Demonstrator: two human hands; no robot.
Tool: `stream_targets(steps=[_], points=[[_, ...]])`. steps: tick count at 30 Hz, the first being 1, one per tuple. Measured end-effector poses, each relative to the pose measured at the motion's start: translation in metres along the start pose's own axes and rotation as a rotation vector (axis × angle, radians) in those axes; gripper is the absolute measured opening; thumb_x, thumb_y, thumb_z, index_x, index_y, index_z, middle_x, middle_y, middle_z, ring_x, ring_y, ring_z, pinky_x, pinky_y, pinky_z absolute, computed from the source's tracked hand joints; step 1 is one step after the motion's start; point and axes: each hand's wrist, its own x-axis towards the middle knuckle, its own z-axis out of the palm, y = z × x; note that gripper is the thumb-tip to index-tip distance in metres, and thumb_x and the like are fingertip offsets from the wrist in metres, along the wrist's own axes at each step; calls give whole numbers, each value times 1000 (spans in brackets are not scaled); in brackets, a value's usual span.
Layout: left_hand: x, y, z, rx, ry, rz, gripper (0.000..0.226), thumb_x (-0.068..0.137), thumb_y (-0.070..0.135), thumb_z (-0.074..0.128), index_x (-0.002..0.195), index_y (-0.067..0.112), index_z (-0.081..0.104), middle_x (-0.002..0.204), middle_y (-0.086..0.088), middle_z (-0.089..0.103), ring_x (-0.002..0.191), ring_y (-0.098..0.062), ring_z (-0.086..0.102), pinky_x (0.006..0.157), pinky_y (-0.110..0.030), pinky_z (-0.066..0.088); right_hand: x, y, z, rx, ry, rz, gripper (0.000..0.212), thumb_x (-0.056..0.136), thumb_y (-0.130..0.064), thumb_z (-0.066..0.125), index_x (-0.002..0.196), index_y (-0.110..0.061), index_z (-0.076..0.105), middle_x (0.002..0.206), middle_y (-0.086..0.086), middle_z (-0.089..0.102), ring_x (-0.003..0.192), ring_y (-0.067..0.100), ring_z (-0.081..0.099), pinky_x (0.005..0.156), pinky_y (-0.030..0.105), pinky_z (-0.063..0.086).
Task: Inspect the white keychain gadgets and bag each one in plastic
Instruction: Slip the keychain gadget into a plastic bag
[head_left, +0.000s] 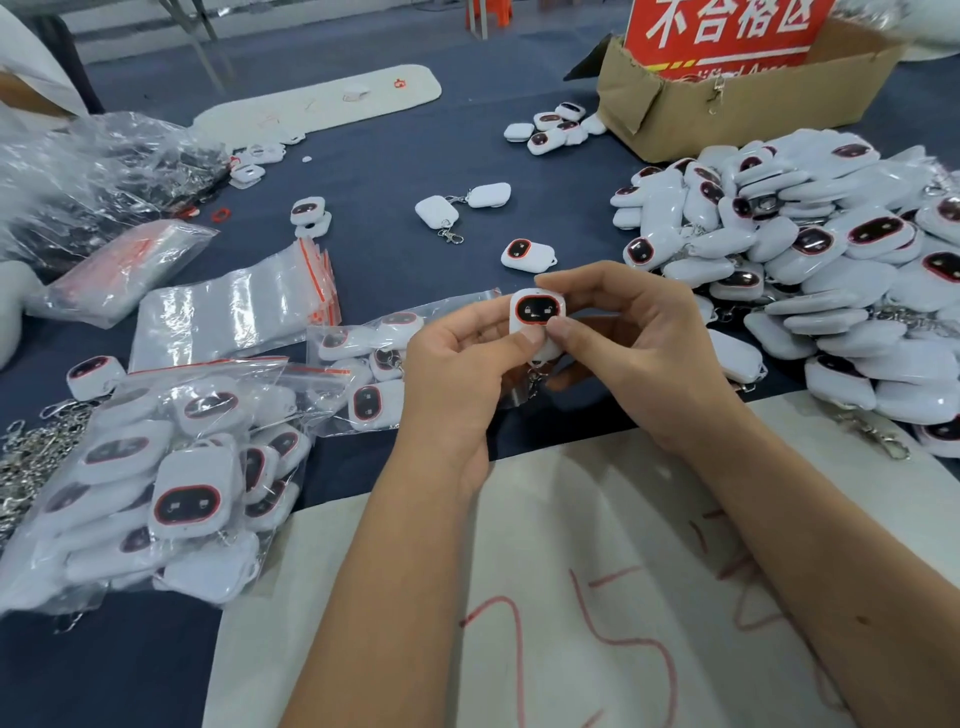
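Note:
A white keychain gadget (536, 313) with a dark, red-rimmed face is held up over the table's middle, its metal clasp (534, 379) hanging below. My left hand (457, 374) grips its lower left side with the thumb on the front. My right hand (634, 348) pinches it from the right, forefinger on top and thumb at the lower edge. A big heap of unbagged gadgets (810, 260) lies to the right. Empty zip bags with red seals (234, 312) lie to the left. Bagged gadgets (171, 483) pile at the lower left.
A torn cardboard box (727, 109) with a red sign stands at the back right. White sheets (597, 571) with red writing lie under my forearms. Loose gadgets (452, 208) dot the dark blue cloth. Metal clasps (26, 457) heap at the left edge, crumpled plastic (93, 176) behind.

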Motion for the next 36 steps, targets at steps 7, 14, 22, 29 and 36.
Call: stream_targets(steps=[7, 14, 22, 29, 36], points=[[-1, 1, 5, -44, 17, -39, 22, 94, -1, 65, 113, 1, 76, 87, -6, 75, 78, -15, 70, 63, -22, 56, -2, 0, 2, -26, 2, -5, 21, 98, 4, 66, 117, -3, 70, 97, 9, 76, 76, 29, 77, 63, 36, 63], [-2, 0, 15, 21, 99, -31, 20, 97, 2, 63, 112, 3, 77, 93, -11, 75, 87, -20, 69, 73, -33, 58, -2, 2, 3, -62, 40, -21, 20, 97, 2, 68, 114, -8, 71, 96, 10, 76, 74, 31, 77, 61, 39, 64], [30, 4, 55, 87, 251, 20, 10, 89, 12, 80, 99, 9, 78, 81, -2, 80, 82, -16, 78, 76, -30, 63, 24, -8, -9, -8, 310, 60, 15, 97, -7, 71, 111, -11, 75, 88, 7, 78, 74, 23, 77, 60, 35, 63], [137, 37, 131, 294, 167, -9, 19, 78, 11, 78, 62, 14, 68, 69, -11, 71, 73, -32, 67, 71, -38, 54, 128, -28, -70, 159, 633, 248, 16, 89, 10, 63, 90, -4, 71, 89, 15, 75, 66, 24, 77, 60, 31, 62], [190, 69, 168, 278, 159, -3, 7, 94, 15, 55, 91, 10, 51, 90, -14, 75, 71, -28, 67, 65, -30, 56, 207, -52, -127, 404, 596, 289, 36, 101, 11, 50, 137, 6, 50, 138, 26, 60, 113, 32, 70, 78, 31, 65]])
